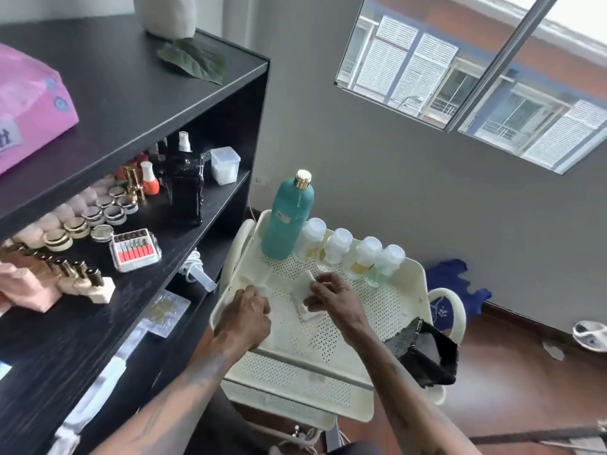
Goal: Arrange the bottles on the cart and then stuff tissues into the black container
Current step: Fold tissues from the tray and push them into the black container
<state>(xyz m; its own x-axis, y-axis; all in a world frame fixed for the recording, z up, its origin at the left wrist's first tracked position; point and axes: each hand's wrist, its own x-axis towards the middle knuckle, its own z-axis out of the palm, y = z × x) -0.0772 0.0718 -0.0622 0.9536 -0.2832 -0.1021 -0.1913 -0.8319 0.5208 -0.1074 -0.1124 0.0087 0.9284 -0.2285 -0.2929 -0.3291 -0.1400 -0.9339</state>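
A cream perforated cart [377,310] stands below me. Along its far rim stand a tall teal bottle with a gold cap [287,218] and a row of several small clear bottles with white caps [351,254]. My right hand [335,298] pinches a folded white tissue [303,298] lying on the top tray. My left hand [244,315] rests at the tray's left side, its fingers closed on a small bit of white tissue [263,290]. A black container [423,354] hangs at the cart's right edge, with something pale showing inside.
A black shelf unit [138,103] stands to the left, packed with jars, nail polish bottles and a dark spray bottle [184,185]. A pink tissue pack [29,106] lies on its top. Blue gloves [456,280] lie on the wooden floor by the wall.
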